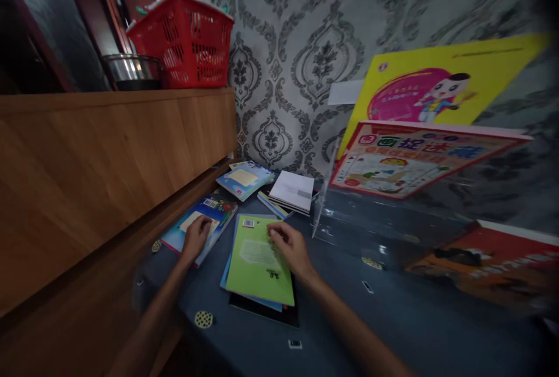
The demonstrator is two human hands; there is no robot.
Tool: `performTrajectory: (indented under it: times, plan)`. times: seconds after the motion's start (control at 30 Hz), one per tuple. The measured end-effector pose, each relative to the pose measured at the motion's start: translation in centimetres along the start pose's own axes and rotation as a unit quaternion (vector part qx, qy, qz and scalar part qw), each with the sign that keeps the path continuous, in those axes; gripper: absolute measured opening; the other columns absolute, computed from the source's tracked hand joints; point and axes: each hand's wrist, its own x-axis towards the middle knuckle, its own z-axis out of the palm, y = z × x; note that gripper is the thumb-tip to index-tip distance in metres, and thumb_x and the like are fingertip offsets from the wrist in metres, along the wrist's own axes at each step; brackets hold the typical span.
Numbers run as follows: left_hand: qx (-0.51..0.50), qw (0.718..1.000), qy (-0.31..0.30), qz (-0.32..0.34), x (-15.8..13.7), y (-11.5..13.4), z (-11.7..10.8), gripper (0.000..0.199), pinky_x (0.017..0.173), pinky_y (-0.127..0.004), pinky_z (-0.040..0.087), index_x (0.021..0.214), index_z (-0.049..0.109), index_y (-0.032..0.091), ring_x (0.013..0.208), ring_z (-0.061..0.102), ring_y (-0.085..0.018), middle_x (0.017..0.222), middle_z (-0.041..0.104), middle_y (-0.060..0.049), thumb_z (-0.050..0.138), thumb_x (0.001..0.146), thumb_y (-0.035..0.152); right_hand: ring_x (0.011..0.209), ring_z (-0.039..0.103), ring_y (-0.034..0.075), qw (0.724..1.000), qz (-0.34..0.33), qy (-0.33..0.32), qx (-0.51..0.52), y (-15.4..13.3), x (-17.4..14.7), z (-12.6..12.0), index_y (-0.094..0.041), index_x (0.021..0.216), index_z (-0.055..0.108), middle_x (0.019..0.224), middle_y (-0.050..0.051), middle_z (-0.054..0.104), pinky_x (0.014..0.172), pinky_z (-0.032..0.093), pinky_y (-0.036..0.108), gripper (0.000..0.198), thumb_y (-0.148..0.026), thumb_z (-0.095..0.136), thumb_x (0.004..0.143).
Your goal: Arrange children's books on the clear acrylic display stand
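My left hand [196, 239] rests over a blue book [181, 236] with a pale label panel and a barcode, its fingers loosely bent and gripping nothing. Over the upper right part of a green book [257, 269], back cover up, is my right hand [293, 247]. Its fingers are half curled, with nothing seen between them; whether the fingertips touch the cover I cannot tell. The green book tops a small stack, where edges of a blue book [264, 302] and a black book [266, 310] stick out underneath.
Behind lie a light blue book [247, 179] and a pile of white-covered books [292, 190]. On the right a clear rack [325, 214] holds a yellow book [393, 74], a red picture book [393, 161] and an orange-red book [489, 260]. A wooden panel [131, 155] borders the left, bearing a red basket [192, 45].
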Motion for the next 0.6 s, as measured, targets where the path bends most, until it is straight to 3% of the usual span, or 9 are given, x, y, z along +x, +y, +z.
performTrajectory:
  times: [0.13,0.23,0.3,0.47,0.6]
  plan:
    - [-0.001,1.000,-0.007,0.012,-0.1,0.1,0.4,0.022,0.098,-0.038,0.049,0.099,0.067,0.020,0.106,0.064,-0.023,0.108,0.072,-0.009,0.047,0.091,0.025,0.108,0.066,0.022,0.984,-0.080,-0.095,-0.129,-1.3,3.5,4.4,-0.017,0.114,0.065,0.117,0.012,0.070,0.094,0.051,0.035,0.030,-0.022,0.045,0.093]
    - [0.001,1.000,-0.019,0.024,-0.3,0.1,0.8,0.021,0.105,-0.040,0.045,0.102,0.069,0.022,0.115,0.061,-0.024,0.114,0.072,-0.008,0.052,0.089,0.025,0.127,0.056,0.022,0.929,-0.128,-0.191,-0.291,-2.3,6.1,7.8,-0.017,0.127,0.062,0.135,0.013,0.063,0.110,0.040,0.038,0.035,-0.018,0.047,0.095]
    - [0.009,0.999,-0.027,0.036,-0.4,0.1,0.9,0.021,0.108,-0.040,0.043,0.105,0.069,0.023,0.119,0.059,-0.024,0.119,0.070,-0.009,0.054,0.089,0.024,0.129,0.055,0.024,0.904,-0.127,-0.224,-0.342,-2.6,7.5,9.6,-0.017,0.124,0.064,0.135,0.013,0.063,0.112,0.037,0.040,0.033,-0.017,0.052,0.094]
    - [0.085,0.993,-0.053,0.056,-0.3,0.6,0.9,0.023,0.104,-0.042,0.044,0.112,0.065,0.023,0.117,0.056,-0.026,0.121,0.066,-0.009,0.058,0.091,0.026,0.120,0.059,0.025,0.899,-0.091,-0.203,-0.378,-2.6,9.1,10.9,-0.015,0.116,0.067,0.127,0.014,0.067,0.105,0.040,0.036,0.030,-0.016,0.046,0.095]
    - [0.212,0.974,-0.081,0.002,1.3,2.9,1.0,0.028,0.095,-0.042,0.047,0.114,0.063,0.021,0.112,0.055,-0.029,0.119,0.062,-0.012,0.061,0.091,0.038,0.113,0.061,0.028,0.899,-0.031,-0.155,-0.408,-2.2,9.5,9.6,-0.011,0.119,0.065,0.121,0.019,0.067,0.098,0.043,0.037,0.036,-0.015,0.036,0.097]
